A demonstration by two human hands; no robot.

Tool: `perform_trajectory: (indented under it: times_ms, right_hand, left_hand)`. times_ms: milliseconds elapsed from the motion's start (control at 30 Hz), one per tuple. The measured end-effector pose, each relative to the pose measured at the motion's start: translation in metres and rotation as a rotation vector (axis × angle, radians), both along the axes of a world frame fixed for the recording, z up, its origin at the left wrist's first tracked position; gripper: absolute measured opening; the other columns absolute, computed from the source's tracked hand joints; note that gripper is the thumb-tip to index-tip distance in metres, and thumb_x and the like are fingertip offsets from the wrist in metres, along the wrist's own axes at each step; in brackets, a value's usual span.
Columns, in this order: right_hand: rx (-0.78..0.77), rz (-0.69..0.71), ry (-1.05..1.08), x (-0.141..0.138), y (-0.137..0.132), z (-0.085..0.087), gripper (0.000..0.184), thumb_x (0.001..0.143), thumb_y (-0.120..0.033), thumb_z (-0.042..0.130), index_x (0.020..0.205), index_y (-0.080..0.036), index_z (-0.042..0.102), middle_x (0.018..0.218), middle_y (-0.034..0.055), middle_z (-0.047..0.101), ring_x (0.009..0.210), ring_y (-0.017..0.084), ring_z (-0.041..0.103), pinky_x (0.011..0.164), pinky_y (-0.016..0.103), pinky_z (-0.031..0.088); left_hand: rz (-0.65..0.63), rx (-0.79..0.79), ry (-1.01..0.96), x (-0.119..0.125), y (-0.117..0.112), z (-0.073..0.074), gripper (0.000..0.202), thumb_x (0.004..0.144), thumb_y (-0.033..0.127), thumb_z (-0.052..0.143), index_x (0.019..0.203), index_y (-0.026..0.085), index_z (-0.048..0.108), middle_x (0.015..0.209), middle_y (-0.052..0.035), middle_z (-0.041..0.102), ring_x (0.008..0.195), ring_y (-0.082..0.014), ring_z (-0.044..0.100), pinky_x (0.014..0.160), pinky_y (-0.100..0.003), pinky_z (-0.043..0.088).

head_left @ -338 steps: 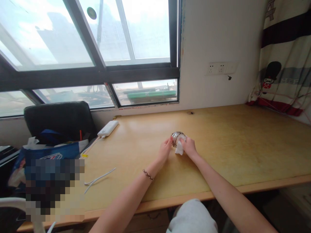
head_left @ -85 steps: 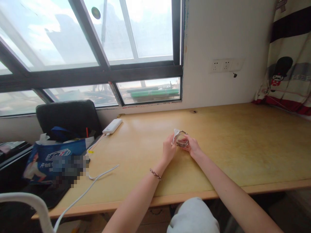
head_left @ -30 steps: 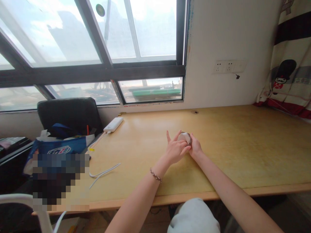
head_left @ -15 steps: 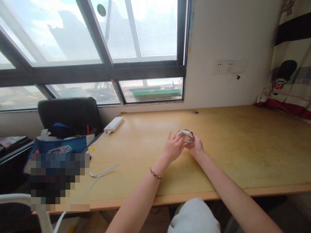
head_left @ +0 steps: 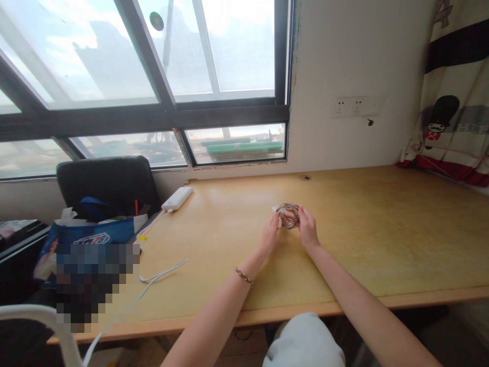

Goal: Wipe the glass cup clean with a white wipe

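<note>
Over the middle of the table I hold a shiny brown ring-shaped coil (head_left: 289, 216) between both hands. Its centre is partly see-through, and its exact kind cannot be made out. My right hand (head_left: 307, 227) is closed on the coil's right side, thumb and fingers along the rim. On the other side, my left hand (head_left: 270, 230) grips the left edge with closed fingers. A small white piece (head_left: 275, 208) sticks out at the upper left of the coil, just above the left fingertips. A braided bracelet (head_left: 243, 277) circles my left wrist.
A white power bank (head_left: 178, 198) with a cable lies at the table's (head_left: 382, 229) left. A loose white cable (head_left: 162, 275) lies nearer me. Beyond the left edge stand a black chair (head_left: 109, 181) and a blue bag (head_left: 95, 232). Window and wall are behind.
My left hand has moved off the coil's front to its left side, its fingers now closer together. The coil has turned, showing its round opening and less of its white part.
</note>
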State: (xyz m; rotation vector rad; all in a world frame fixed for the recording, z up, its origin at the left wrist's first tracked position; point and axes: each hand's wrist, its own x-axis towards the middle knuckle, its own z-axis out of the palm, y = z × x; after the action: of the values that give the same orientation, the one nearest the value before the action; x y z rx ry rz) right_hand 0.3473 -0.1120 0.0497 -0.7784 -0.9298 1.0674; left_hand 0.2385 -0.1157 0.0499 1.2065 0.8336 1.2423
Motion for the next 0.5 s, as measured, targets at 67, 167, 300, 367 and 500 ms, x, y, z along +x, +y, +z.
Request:
perform_trajectory:
  times_ms: [67,167,300,367,500]
  right_hand:
    - [0.082,-0.065,-0.195,-0.001,-0.004,0.003,0.032,0.080,-0.041,0.047,0.099,-0.017,0.058,0.096,0.0066,0.063,0.086,0.020,0.058,0.077,0.032,0.046]
    - [0.165,-0.076,-0.432,0.000,-0.011,0.007,0.032,0.080,-0.039,0.048,0.103,-0.019,0.057,0.100,0.0052,0.061,0.092,0.020,0.056,0.081,0.032,0.043]
    - [0.206,-0.019,-0.535,0.002,-0.011,0.008,0.033,0.078,-0.037,0.051,0.107,-0.022,0.055,0.104,0.0044,0.060,0.094,0.020,0.054,0.085,0.033,0.040]
    - [0.182,-0.021,-0.502,0.002,-0.004,0.003,0.039,0.073,-0.038,0.057,0.109,-0.021,0.053,0.111,0.0053,0.056,0.102,0.021,0.051,0.090,0.034,0.036]
    - [-0.025,0.012,-0.306,0.001,0.008,-0.009,0.055,0.062,-0.043,0.066,0.109,-0.018,0.051,0.114,0.0083,0.054,0.109,0.025,0.046,0.092,0.038,0.035]
  left_hand:
    - [-0.072,-0.222,-0.178,-0.003,0.004,0.001,0.054,0.079,0.056,0.033,0.101,0.014,0.057,0.104,-0.0097,0.060,0.095,-0.0207,0.056,0.087,-0.034,0.041]
    - [-0.157,-0.403,-0.388,-0.010,0.006,0.005,0.060,0.077,0.060,0.033,0.095,0.008,0.059,0.094,-0.0131,0.063,0.078,-0.0182,0.060,0.077,-0.031,0.047]
    - [-0.172,-0.384,-0.570,-0.014,0.003,0.007,0.040,0.078,0.045,0.046,0.093,0.009,0.058,0.090,-0.0105,0.063,0.077,-0.0157,0.060,0.077,-0.028,0.047]
    - [-0.158,-0.339,-0.622,-0.013,0.001,0.006,0.029,0.077,0.034,0.052,0.093,0.011,0.057,0.092,-0.0084,0.063,0.082,-0.0154,0.059,0.081,-0.028,0.045]
    - [-0.088,-0.196,-0.609,-0.010,-0.001,0.005,0.024,0.072,0.025,0.057,0.093,0.012,0.056,0.096,-0.0071,0.061,0.090,-0.0159,0.057,0.088,-0.029,0.040]
